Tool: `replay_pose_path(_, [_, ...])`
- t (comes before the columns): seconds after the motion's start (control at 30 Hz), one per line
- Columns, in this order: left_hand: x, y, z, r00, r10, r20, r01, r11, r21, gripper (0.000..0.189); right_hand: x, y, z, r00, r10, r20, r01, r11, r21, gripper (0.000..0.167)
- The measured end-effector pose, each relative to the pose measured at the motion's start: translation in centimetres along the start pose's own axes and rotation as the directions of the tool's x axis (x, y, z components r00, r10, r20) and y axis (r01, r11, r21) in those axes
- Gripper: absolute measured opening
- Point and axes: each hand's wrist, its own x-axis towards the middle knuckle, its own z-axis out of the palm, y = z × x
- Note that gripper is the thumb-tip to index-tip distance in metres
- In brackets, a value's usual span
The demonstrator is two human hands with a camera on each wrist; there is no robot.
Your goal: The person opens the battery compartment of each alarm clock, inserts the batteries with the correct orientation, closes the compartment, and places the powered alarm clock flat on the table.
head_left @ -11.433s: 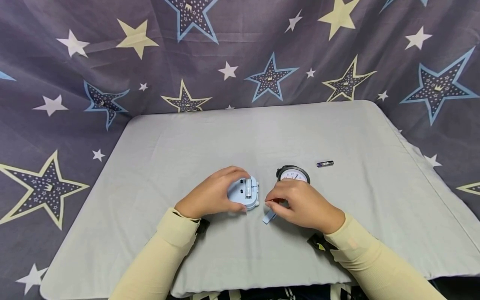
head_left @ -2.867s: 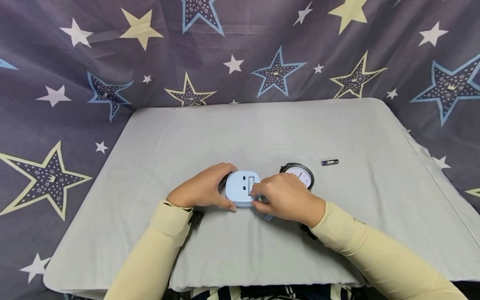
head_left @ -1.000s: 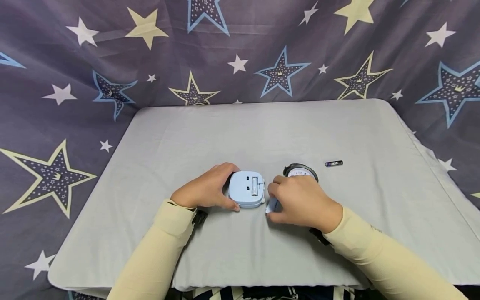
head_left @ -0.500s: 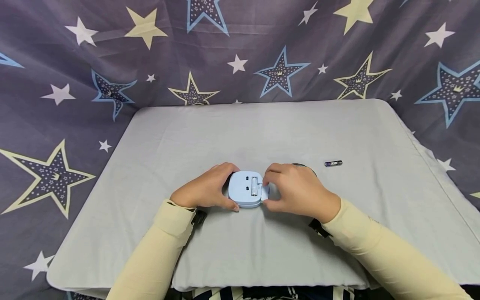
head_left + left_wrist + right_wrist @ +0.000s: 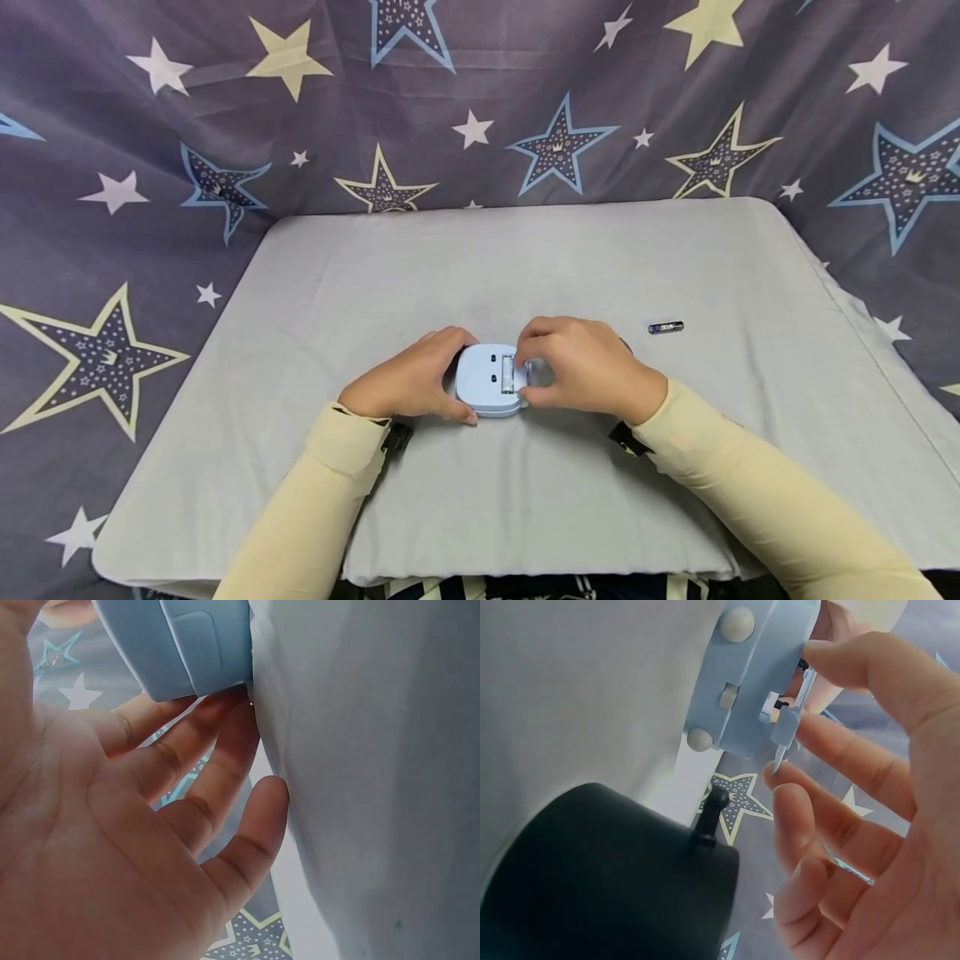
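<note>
A light blue, rounded-square alarm clock (image 5: 477, 379) lies back side up on the table, with two black knobs and a battery (image 5: 507, 373) in its slot. Its left side is held by my left hand (image 5: 414, 377), thumb at the near edge and fingers at the far edge. My right hand (image 5: 588, 367) pinches a small light blue battery cover (image 5: 521, 377) at the right edge of the slot. The right wrist view shows this cover (image 5: 786, 726) tilted against the clock's back, between thumb and fingers. The clock's face is hidden underneath.
A black round clock (image 5: 615, 877) stands close under my right hand, mostly hidden by it in the head view. Farther right lies a loose dark battery (image 5: 666, 327). A star-patterned curtain (image 5: 480, 100) rises behind the grey cloth-covered table (image 5: 420, 275).
My right hand has brought the battery cover from beside the black clock leftward onto the blue clock's slot. Earlier it had worked at the battery there. The left hand keeps holding the blue clock.
</note>
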Motion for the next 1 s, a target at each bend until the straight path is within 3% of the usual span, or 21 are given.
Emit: replay_pose_path(1.0, [0.0, 0.2, 0.0, 1.000, 0.002, 0.007, -0.003, 1.000, 0.028, 0.085, 0.5, 0.3, 1.1, 0.997, -0.069, 0.020, 0.067, 0.994, 0.089, 0.022])
